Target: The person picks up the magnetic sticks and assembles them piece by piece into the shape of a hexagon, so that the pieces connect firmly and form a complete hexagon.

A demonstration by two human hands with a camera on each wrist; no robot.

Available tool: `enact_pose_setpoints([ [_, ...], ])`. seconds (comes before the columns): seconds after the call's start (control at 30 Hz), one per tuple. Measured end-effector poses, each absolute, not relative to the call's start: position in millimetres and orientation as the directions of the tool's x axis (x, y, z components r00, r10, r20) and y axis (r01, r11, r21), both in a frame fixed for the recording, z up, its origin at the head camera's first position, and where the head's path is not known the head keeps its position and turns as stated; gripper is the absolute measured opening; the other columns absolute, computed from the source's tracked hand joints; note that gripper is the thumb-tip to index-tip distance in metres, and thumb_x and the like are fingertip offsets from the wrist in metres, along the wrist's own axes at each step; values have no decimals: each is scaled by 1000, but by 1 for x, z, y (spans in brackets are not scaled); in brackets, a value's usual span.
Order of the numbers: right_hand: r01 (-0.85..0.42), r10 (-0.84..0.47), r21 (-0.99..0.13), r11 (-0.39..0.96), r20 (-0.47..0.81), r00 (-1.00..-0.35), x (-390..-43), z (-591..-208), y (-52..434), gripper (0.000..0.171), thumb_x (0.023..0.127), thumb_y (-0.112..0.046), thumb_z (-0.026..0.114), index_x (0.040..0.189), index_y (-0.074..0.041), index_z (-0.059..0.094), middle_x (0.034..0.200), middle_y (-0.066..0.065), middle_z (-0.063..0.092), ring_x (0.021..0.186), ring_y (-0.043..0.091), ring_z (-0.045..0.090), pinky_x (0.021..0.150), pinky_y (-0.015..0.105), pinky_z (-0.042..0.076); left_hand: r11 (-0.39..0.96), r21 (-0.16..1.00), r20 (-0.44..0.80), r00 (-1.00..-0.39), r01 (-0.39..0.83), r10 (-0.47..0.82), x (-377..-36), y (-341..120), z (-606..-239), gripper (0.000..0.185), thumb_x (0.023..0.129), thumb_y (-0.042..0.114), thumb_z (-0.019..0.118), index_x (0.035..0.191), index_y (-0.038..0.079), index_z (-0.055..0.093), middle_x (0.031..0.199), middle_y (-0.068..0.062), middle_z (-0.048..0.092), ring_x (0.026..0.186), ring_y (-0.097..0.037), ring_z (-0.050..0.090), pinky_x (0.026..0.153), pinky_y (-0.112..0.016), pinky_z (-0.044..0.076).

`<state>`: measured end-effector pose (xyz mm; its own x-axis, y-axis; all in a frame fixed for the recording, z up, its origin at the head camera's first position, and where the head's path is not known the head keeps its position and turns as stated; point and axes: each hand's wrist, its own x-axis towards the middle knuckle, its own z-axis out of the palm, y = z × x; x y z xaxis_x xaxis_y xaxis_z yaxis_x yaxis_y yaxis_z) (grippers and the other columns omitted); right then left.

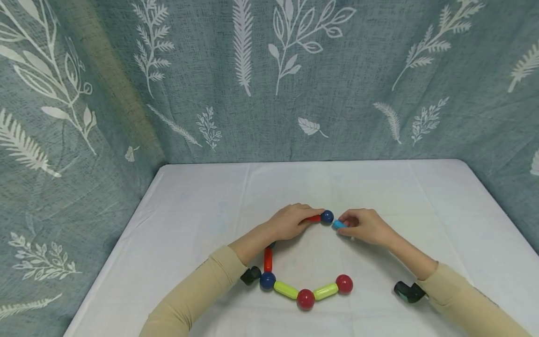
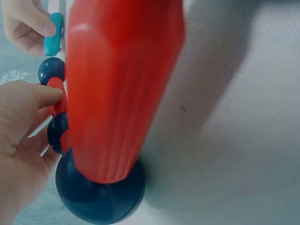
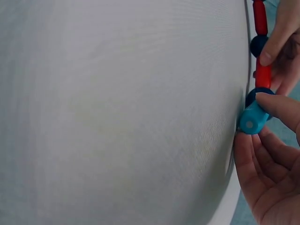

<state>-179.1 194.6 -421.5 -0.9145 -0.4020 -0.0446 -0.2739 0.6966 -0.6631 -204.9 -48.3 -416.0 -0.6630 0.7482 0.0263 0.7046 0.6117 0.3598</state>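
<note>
My left hand (image 1: 290,222) pinches a red rod (image 1: 313,218) of a ball-and-rod chain at its far end. A dark blue ball (image 1: 327,216) sits on that rod's tip. Between thumb and fingers, my right hand (image 1: 366,227) holds a short light blue rod (image 1: 339,224), its end a sliver away from the ball in the head view. The right wrist view shows a pale disc on the rod's near end. Another red rod (image 2: 122,84) fills much of the left wrist view, joined to a dark blue ball (image 2: 101,192). The left hand partly covers the chain's corner.
Nearer the front, the chain goes on through a dark blue ball (image 1: 267,281), a lime rod (image 1: 286,290), a red ball (image 1: 305,299), a second lime rod (image 1: 326,291) and a red end ball (image 1: 344,283). A white cloth (image 1: 202,201) covers the table; a patterned curtain (image 1: 269,117) hangs behind.
</note>
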Motion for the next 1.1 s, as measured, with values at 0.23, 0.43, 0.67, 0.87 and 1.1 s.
enact_pose_setpoints([
  [0.23, -275, -402, -666, 693, -41, -915, -180, -423, 193, 21, 80, -22, 71, 96, -10, 67, 76, -4, 56, 71, 13, 50, 60, 25, 43, 602, 361, 32, -655, 712, 755, -205, -49, -414, 42, 94, 13, 53, 135, 20, 48, 119, 0, 60, 109, -15, 54, 92, -29, 41],
  [0.43, -354, -455, -660, 662, 22, -890, -184, -424, 193, 35, 83, -25, 69, 111, -6, 61, 91, 2, 60, 78, 14, 55, 61, 25, 46, 583, 267, 57, -616, 768, 786, -191, -45, -403, 39, 92, 21, 56, 131, 17, 52, 123, -2, 56, 113, -16, 50, 93, -30, 40],
  [0.67, -508, -575, -638, 579, 123, -809, -189, -425, 186, 51, 85, -17, 67, 131, -9, 49, 113, 7, 54, 81, 13, 53, 67, 24, 48, 567, 324, -264, -503, 757, 823, -134, -20, -379, 56, 81, 60, 56, 123, 23, 57, 114, 9, 57, 98, -4, 51, 77, -21, 44],
  [0.87, -524, -573, -611, 593, 136, -808, -191, -429, 185, 43, 85, -15, 66, 127, -15, 54, 114, 4, 53, 75, 9, 50, 65, 24, 46, 494, 149, -251, -451, 856, 857, -104, -9, -395, 54, 78, 61, 59, 114, 21, 57, 96, 10, 53, 80, -4, 43, 65, -15, 37],
  [1.1, -397, -425, -577, 714, 94, -900, -185, -425, 200, 36, 83, -18, 68, 116, -10, 57, 98, 5, 55, 68, 13, 47, 57, 27, 42, 458, 78, -181, -439, 886, 880, -114, -26, -402, 37, 86, 43, 60, 118, 23, 56, 103, 11, 54, 92, -4, 46, 76, -18, 39],
])
